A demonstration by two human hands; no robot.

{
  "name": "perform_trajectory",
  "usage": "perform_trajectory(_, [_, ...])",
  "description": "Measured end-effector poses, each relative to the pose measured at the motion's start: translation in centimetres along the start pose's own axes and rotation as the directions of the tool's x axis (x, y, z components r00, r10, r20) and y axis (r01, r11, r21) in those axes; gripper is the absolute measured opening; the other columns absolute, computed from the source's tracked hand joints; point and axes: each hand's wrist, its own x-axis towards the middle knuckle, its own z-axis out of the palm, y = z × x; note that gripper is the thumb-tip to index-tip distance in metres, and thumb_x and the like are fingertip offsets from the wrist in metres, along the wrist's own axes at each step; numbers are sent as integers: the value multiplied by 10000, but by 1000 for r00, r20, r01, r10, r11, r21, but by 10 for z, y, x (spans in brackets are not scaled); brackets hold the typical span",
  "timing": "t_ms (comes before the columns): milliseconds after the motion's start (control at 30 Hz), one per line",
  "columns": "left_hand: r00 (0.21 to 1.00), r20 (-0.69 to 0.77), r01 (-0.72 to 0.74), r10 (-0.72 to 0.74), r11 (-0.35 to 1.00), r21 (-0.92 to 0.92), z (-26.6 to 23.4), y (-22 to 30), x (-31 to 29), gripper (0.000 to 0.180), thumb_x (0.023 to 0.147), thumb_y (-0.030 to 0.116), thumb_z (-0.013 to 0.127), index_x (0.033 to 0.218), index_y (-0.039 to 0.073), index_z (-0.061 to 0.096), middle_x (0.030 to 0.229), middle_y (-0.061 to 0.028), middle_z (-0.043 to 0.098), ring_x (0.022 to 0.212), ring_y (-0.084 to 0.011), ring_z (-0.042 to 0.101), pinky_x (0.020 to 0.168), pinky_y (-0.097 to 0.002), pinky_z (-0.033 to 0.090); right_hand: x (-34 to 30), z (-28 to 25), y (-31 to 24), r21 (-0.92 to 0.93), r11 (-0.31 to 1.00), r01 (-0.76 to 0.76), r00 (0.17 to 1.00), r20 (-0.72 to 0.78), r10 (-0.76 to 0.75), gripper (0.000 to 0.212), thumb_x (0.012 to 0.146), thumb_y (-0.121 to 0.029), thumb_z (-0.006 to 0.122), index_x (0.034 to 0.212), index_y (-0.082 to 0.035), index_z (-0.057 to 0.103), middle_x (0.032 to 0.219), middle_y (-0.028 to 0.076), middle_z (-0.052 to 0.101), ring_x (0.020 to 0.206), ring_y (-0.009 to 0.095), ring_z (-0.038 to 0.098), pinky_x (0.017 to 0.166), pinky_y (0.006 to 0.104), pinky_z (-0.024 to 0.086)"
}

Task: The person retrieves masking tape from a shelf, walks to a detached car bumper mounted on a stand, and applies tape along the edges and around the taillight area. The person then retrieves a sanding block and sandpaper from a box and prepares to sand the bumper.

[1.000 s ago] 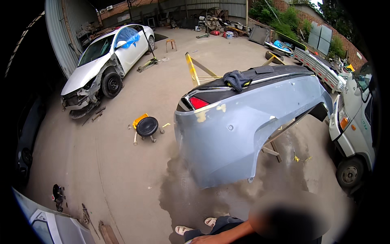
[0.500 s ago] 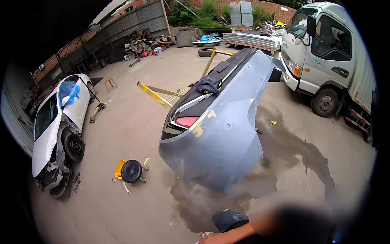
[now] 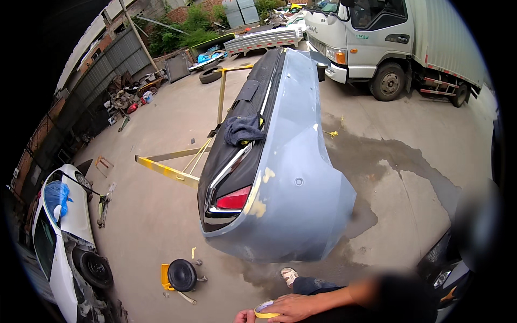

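At the lower edge, my right hand (image 3: pixel 293 307) is closed round a roll of yellow masking tape (image 3: pixel 259 313), whose pale core faces up. Beside the roll, my left hand (image 3: pixel 245 316) shows only its curled fingers and thumb; what they pinch, if anything, is too small to make out. Beyond my hands stands a grey-blue car bumper (image 3: pixel 291 215) with yellowish filler patches and a red tail light (image 3: pixel 233 198) set in it. A dark cloth (image 3: pixel 242 131) lies on the black upper part.
Yellow metal stand bars (image 3: pixel 171 173) jut out left of the bumper. A round black stool (image 3: pixel 182 275) stands near left, before a partly stripped white car (image 3: pixel 64 242). At back right is a white truck (image 3: pixel 377 48). Wet patches (image 3: pixel 371 156) darken the concrete right of the bumper.
The view has turned, so the bumper and truck sit further left. Both hands and the tape roll now show at the lower edge; before, only the right hand was partly visible.
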Motion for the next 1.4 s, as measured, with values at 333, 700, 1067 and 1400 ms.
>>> perform_trajectory(333, [683,290,-725,670,670,159,37,225,225,324,828,134,690,1081,-19,559,928,-84,650,804,-146,596,755,-261,477,65,-65,-5,-53,960,-275,838,-502,212,468,925,-390,518,1262,-65,516,1005,187,633,920,349,603,820,407,485])
perform_trajectory(700, [14,828,-979,560,-159,124,166,378,394,577,722,312,733,1225,88,558,1165,-155,554,1100,-324,490,913,-412,427,165,-43,-37,355,850,-390,82,-905,417,373,812,-179,647,1151,-32,601,1020,202,640,926,348,624,812,388,489])
perform_trajectory(1067, [102,595,-989,797,147,-27,194,440,444,308,767,154,686,1045,31,640,974,-136,614,905,-257,595,794,-353,464,244,11,-38,369,782,-503,-274,-926,260,385,816,-146,651,1183,-46,592,1060,176,641,965,324,625,832,374,487])
perform_trajectory(1400, [-69,613,-974,787,78,-211,127,374,366,99,824,63,629,893,-5,649,765,-72,617,717,-172,582,657,-270,462,235,31,-62,367,769,-523,-393,-905,165,318,794,-155,707,1056,8,631,850,152,658,765,291,639,732,348,495])
